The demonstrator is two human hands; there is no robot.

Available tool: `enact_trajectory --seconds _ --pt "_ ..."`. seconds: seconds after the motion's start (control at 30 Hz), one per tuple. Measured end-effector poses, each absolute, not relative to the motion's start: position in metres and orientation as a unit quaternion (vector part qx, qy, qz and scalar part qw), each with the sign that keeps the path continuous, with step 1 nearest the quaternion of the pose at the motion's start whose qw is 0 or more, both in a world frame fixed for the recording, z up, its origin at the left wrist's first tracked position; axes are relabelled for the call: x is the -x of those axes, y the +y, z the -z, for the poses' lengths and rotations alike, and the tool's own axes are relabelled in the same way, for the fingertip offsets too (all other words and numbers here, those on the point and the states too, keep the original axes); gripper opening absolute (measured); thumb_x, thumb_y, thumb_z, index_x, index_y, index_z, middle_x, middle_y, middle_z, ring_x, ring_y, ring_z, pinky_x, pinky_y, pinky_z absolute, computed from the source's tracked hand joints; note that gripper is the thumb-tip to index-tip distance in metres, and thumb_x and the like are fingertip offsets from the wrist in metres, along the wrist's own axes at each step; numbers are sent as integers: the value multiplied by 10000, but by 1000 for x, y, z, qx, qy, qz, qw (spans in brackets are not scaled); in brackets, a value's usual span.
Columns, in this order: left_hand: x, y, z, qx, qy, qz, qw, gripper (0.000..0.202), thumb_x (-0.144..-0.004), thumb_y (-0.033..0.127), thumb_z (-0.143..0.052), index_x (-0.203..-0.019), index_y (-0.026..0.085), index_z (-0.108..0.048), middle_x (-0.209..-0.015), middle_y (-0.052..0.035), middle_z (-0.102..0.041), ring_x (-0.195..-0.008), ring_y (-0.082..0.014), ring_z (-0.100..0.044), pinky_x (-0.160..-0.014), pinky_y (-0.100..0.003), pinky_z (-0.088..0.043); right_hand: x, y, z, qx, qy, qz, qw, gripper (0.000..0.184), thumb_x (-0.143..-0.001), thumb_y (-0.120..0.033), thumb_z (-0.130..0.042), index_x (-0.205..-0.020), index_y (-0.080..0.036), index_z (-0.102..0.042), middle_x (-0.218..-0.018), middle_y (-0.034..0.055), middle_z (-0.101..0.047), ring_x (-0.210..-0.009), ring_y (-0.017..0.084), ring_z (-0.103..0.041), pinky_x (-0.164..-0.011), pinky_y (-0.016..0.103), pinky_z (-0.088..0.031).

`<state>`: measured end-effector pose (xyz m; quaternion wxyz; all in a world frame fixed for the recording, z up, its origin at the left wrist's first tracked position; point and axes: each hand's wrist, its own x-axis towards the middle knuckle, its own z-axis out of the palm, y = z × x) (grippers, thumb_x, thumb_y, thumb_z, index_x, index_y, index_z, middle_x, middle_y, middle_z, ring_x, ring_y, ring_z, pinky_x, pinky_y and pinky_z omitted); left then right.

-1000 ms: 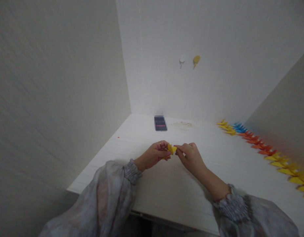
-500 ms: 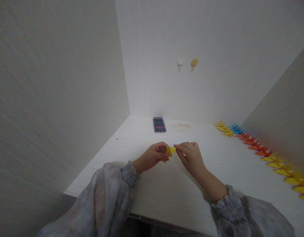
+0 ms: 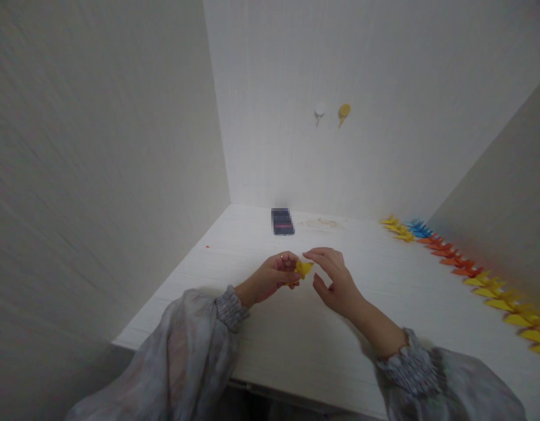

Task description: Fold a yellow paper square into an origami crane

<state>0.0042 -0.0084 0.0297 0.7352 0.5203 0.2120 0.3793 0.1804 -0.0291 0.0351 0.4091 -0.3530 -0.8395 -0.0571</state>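
A small yellow origami crane (image 3: 304, 268) is pinched in my left hand (image 3: 279, 273), above the white table near the middle of the view. Part of the folded paper is hidden behind the left fingers. Just to its right is my right hand (image 3: 335, 280), its thumb and index finger parted around the crane's pointed right end. I cannot tell whether a right fingertip still brushes the paper.
A row of paper cranes in yellow, blue (image 3: 419, 228), red (image 3: 447, 252) and yellow (image 3: 511, 301) runs down the table's right side. A dark pixelated phone-like object (image 3: 283, 222) lies by the back wall. Two hooks (image 3: 344, 111) are on that wall. An orange scrap (image 3: 207, 247) lies at left.
My right thumb and index finger have come apart from their pinch on the crane's right tip. The left hand holds the crane in nearly the same spot.
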Motion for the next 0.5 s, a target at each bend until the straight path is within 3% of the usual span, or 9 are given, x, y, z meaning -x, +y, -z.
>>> enact_trajectory --seconds 0.27,0.4,0.5 --pt "-7 -8 -27 -485 268 -397 732 380 -580 224 -700 -870 142 -469 -800 -5 -553 -607 -73 -558 -571 -211 -414 -180 -28 -33 352 -845 161 370 155 -786 -128 -465 -862 -194 -584 -850 42 -630 -808 160 -522 -777 356 -295" --pt "-6 -8 -26 -493 299 -325 750 298 -660 367 -618 -769 111 -510 -730 -19 -556 -549 -68 -531 -549 -229 -421 -182 -28 -36 364 -828 185 384 142 -782 -133 -484 -842 -200 -593 -807 30 -643 -770 149 -531 -775 351 -291" --pt "-5 -8 -26 -524 302 -298 739 294 -677 387 -595 -683 103 -519 -627 -2 -532 -482 -52 -477 -472 -197 -375 -182 -28 -36 364 -830 183 381 153 -772 -119 -485 -843 -205 -591 -807 26 -642 -773 150 -529 -777 358 -289"
